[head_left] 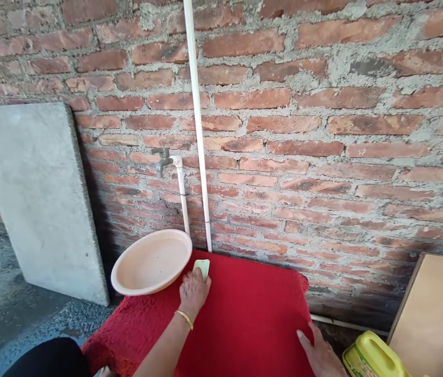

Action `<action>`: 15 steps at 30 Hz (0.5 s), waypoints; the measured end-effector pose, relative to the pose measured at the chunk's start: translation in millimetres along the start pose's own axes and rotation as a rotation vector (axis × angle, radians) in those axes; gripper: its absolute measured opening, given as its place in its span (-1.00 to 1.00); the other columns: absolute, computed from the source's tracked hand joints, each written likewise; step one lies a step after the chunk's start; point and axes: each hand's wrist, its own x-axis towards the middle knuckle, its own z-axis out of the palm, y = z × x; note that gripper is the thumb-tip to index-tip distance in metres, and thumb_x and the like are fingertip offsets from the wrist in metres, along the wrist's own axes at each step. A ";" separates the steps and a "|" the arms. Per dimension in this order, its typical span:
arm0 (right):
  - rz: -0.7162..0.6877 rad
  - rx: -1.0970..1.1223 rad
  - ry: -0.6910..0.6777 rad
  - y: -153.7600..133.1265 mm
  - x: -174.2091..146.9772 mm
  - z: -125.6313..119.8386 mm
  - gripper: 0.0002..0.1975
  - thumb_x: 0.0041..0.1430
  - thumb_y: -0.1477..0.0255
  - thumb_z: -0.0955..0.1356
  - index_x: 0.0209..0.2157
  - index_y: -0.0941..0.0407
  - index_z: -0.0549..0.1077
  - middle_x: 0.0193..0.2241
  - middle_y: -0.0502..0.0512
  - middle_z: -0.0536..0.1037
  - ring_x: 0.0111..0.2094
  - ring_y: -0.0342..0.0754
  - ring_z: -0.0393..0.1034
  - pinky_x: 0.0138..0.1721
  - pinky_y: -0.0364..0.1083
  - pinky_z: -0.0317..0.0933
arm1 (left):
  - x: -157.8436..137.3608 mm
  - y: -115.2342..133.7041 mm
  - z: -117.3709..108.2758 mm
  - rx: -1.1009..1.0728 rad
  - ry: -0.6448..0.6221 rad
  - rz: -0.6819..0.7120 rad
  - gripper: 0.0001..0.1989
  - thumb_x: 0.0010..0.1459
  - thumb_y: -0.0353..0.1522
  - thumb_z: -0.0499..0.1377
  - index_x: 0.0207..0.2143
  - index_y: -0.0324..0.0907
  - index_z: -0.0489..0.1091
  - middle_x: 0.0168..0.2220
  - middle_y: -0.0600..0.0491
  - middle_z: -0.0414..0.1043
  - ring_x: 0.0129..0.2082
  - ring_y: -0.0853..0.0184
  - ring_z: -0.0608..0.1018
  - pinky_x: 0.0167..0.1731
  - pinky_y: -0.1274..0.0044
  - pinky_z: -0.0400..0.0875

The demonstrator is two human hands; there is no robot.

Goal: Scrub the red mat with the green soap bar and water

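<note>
My left hand [195,291], with a gold bangle at its wrist, is closed on a small pale green scrub brush [202,267]. The brush's bristle side is hidden, and its flat back with a small hole faces up. It rests on a red rug [253,303] near the far edge. Just left of that hand, a pale pink basin [148,264] sits tilted on the rug's corner. My right hand [319,352] is at the rug's right edge, thumb and fingers apart, with nothing visible in it.
A brick wall [268,125] runs behind the rug, with a tap [162,159] on a white pipe [182,196] above the basin. At left a grey slab [41,193] leans beside wet ground. A yellow jug [376,356] and a tan board [433,314] stand at right.
</note>
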 end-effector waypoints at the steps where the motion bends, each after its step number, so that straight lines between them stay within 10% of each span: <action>1: -0.003 0.035 0.015 2.6 2.1 -2.2 -0.32 0.29 0.10 0.15 0.31 0.21 0.18 0.26 0.32 0.35 0.28 0.13 0.24 0.30 0.04 0.08 | -5.1 12.2 1.3 -0.016 0.006 0.014 -0.58 0.31 -0.23 0.03 0.06 -0.29 0.45 -0.13 -0.25 0.53 -0.10 0.07 0.56 -0.24 0.41 0.45; 10: 0.258 0.602 0.026 47.9 8.4 -0.6 -0.23 0.07 0.30 0.17 0.35 0.09 0.04 -0.11 0.26 0.64 -0.12 0.13 0.59 -0.22 0.02 0.48 | -100.4 235.1 -28.1 -0.396 -0.389 0.383 -0.37 0.21 -0.15 0.09 0.24 -0.32 0.33 0.12 -0.37 0.43 0.15 -0.07 0.44 0.05 0.19 0.34; 15: 0.203 0.585 0.015 53.9 0.4 2.6 -0.19 0.04 0.29 0.17 0.36 0.15 0.00 -0.19 0.29 0.64 -0.24 0.09 0.61 -0.31 -0.04 0.47 | -110.3 249.7 -59.9 -0.594 -0.609 0.473 -0.42 0.21 -0.09 0.01 0.13 -0.24 0.41 0.02 -0.27 0.52 0.05 -0.02 0.52 0.03 0.23 0.38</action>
